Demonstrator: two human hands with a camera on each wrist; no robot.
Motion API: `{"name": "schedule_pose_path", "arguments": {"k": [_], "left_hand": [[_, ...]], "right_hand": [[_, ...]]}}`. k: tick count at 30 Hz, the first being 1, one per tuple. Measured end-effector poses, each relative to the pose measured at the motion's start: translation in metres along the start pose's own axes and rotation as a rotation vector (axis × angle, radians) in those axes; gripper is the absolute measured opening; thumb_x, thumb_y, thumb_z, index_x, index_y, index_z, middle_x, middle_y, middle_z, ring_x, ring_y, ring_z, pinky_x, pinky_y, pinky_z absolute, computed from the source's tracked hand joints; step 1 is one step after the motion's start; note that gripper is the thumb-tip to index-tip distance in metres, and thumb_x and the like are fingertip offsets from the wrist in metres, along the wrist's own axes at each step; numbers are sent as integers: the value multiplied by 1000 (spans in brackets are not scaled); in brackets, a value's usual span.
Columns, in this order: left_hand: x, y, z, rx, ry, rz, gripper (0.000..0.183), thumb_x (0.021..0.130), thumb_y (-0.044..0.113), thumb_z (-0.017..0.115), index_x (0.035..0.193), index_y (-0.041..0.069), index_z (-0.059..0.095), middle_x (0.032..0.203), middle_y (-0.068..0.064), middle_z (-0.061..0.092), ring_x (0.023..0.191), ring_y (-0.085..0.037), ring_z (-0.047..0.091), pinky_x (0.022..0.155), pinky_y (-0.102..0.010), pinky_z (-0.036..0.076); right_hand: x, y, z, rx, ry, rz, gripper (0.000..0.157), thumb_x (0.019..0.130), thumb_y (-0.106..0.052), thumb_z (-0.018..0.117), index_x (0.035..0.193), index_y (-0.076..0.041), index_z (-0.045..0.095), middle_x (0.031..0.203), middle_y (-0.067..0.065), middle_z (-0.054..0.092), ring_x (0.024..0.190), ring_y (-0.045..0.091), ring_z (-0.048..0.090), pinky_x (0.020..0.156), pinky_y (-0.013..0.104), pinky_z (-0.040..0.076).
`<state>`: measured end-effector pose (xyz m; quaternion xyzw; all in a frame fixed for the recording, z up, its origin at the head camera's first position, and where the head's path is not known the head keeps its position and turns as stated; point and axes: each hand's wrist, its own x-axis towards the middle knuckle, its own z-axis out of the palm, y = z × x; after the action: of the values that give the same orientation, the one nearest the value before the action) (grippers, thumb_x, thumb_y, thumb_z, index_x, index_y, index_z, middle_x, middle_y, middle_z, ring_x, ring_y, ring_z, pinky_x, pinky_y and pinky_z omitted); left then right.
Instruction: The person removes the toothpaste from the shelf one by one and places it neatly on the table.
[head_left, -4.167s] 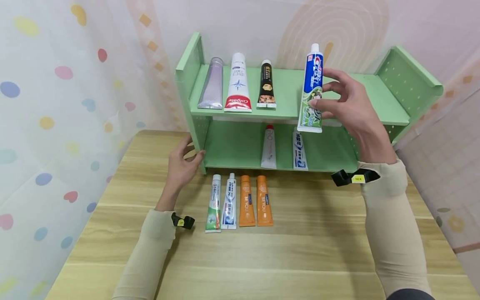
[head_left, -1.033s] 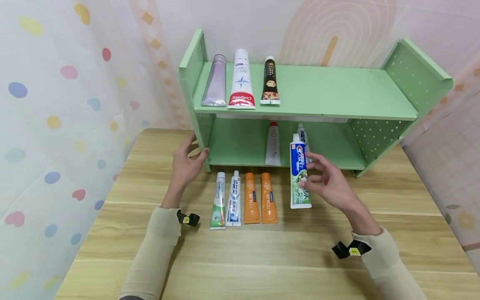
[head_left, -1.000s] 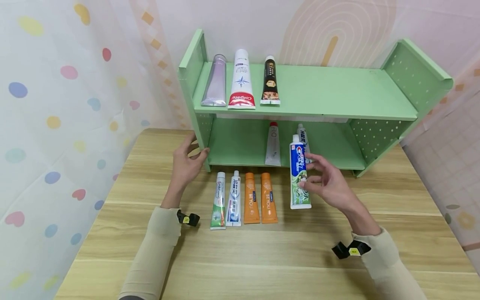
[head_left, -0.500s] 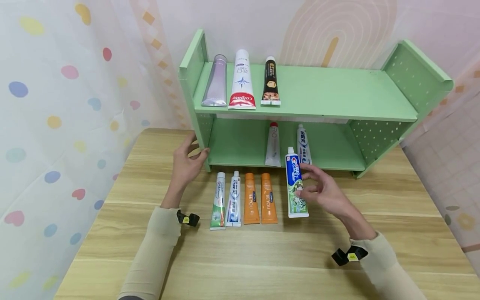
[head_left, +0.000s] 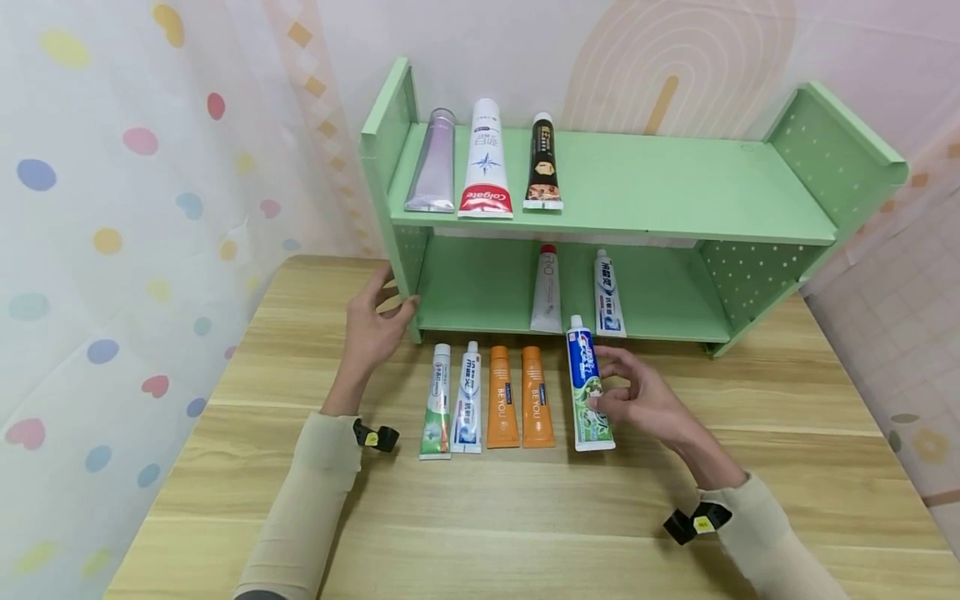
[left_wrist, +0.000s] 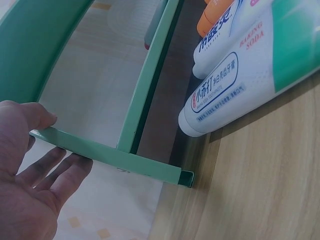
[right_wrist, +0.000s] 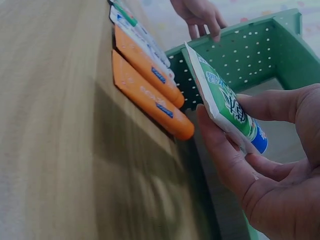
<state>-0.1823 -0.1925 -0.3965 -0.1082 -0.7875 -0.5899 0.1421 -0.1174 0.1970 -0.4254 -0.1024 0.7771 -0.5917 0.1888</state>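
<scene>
10 tubes total, 1 green shelf (head_left: 697, 183), 2 hands. top deck has 3: lilac tube (head_left: 432, 171), colgate tube (head_left: 485, 167), black tube (head_left: 543, 167). lower deck has 2: red-capped tube (head_left: 547, 296) & shelved white-blue tube (head_left: 608, 296). table (head_left: 450, 533) has 4 in a row, l to r: green-white tube (head_left: 437, 408), 2nd white-blue tube (head_left: 467, 408), then 2 orange: 1st orange tube (head_left: 502, 404), 2nd orange tube (head_left: 536, 404). last 1 is the crest tube (head_left: 588, 392), in your right hand (head_left: 641, 396).

you've got the crest tube pinched, thumb on the printed face, fingers behind; it's in front of the lower deck, just r of the 2nd orange tube, cap twd the shelf, crimp twd you. r wrist view shows it held clear of the table. your left hand (head_left: 375, 329) grips the shelf's l side panel, thumb one side, fingers the other.

vs approx 4 s ago: crest tube was up by the top deck's front edge, now it's down low. vs 1 s ago: it's a bit lower & nearer the orange pair, and the shelved white-blue tube, partly covered then, now shows whole. your left hand's in the same spot; other 9 tubes unmoved.
</scene>
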Motion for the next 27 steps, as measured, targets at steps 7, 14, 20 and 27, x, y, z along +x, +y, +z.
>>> {"name": "schedule_pose_path", "arguments": {"k": [7, 14, 20, 27], "left_hand": [[3, -12, 0, 5, 5, 0, 60, 95, -4, 62, 153, 2, 45, 146, -33, 50, 127, -52, 58, 101, -52, 58], [9, -35, 1, 8, 16, 11, 62, 96, 2, 65, 154, 9, 45, 148, -22, 53, 127, -43, 61, 100, -45, 61], [9, -38, 0, 11, 19, 18, 61, 96, 5, 66, 154, 11, 47, 146, -19, 55, 126, -40, 62, 99, -42, 62], [9, -38, 0, 21, 18, 15, 61, 96, 4, 65, 154, 11, 47, 145, -21, 55, 126, -42, 62, 98, -40, 62]], "right_hand": [[-1, 7, 3, -20, -11, 21, 84, 87, -2, 75, 158, -6, 31, 127, 27, 50, 72, 15, 67, 61, 30, 65], [-2, 13, 5, -35, -20, 36, 85, 87, -3, 75, 158, -5, 29, 129, 29, 50, 76, 17, 67, 62, 25, 62], [-1, 16, 10, -44, -9, 64, 83, 88, -5, 76, 158, -4, 31, 132, 29, 50, 88, 22, 69, 71, 30, 66], [4, 21, 16, -95, 10, 99, 80, 87, -6, 76, 155, -2, 34, 129, 28, 53, 86, 22, 64, 71, 33, 66]]}}
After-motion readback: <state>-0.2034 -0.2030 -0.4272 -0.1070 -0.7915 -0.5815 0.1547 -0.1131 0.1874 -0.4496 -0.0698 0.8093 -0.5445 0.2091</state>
